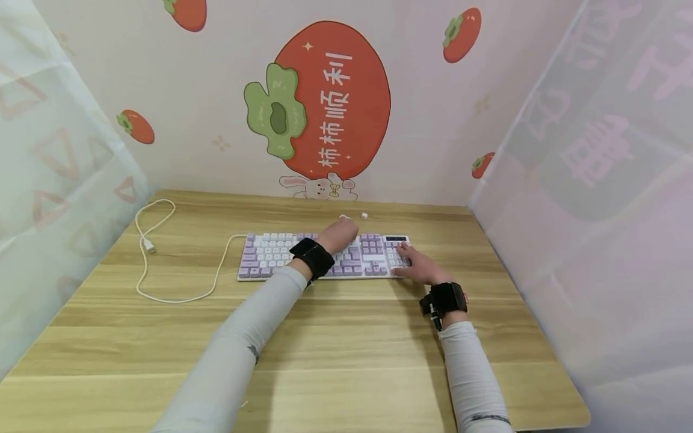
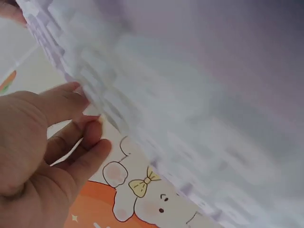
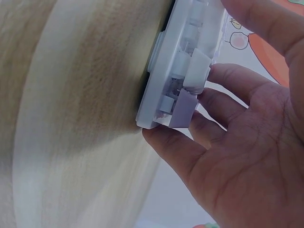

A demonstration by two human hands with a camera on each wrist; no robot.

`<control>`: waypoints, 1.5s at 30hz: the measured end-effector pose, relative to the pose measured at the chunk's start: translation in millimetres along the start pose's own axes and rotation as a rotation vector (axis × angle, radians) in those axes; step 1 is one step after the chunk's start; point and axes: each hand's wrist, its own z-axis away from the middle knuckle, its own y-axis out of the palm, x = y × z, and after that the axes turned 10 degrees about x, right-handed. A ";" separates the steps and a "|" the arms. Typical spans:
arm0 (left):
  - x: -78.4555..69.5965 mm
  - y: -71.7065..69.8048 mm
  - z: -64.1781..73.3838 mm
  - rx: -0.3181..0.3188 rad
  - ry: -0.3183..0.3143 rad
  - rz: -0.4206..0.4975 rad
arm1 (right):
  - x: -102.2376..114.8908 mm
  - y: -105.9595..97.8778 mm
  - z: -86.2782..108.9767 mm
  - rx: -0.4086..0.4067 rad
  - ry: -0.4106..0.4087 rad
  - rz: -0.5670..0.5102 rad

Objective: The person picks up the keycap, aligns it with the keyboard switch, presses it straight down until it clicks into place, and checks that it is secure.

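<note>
A white and lavender keyboard [image 1: 373, 257] lies across the table, its keys facing up. My left hand [image 1: 338, 234] reaches over the keyboard's middle to its far edge. In the left wrist view, the fingers of the left hand [image 2: 42, 142] are bent, with fingertips right at the keyboard's side; I cannot tell whether they pinch anything. Around the keyboard's right end is my right hand [image 1: 421, 264], thumb at the near edge and fingers over the number keys. Seen from the right wrist, a lavender keycap [image 3: 183, 109] sits at the corner beside the right hand [image 3: 237, 147].
A small loose keycap [image 1: 364, 215] lies behind the keyboard, with another pale piece [image 1: 344, 216] close to the left hand. The white USB cable [image 1: 162, 299] loops over the table's left part. A persimmon-printed backdrop [image 1: 422, 120] stands at the rear, with cloth sides.
</note>
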 end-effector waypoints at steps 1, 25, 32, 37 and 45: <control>-0.5 -1.0 -0.1 -0.005 -0.001 -0.009 | 0.0 0.2 -0.4 -0.004 -0.006 0.003; 24.0 -0.9 12.1 0.058 -0.016 0.274 | 1.5 0.3 1.4 -0.009 0.023 -0.005; 21.8 8.6 35.9 0.241 -0.192 0.210 | 3.9 6.0 2.6 0.002 -0.003 0.002; 11.6 4.3 44.9 0.275 -0.190 0.155 | 4.2 8.7 3.7 0.004 0.000 0.000; 6.7 -2.7 37.6 0.288 -0.223 0.112 | 2.1 4.2 2.7 -0.014 -0.005 0.005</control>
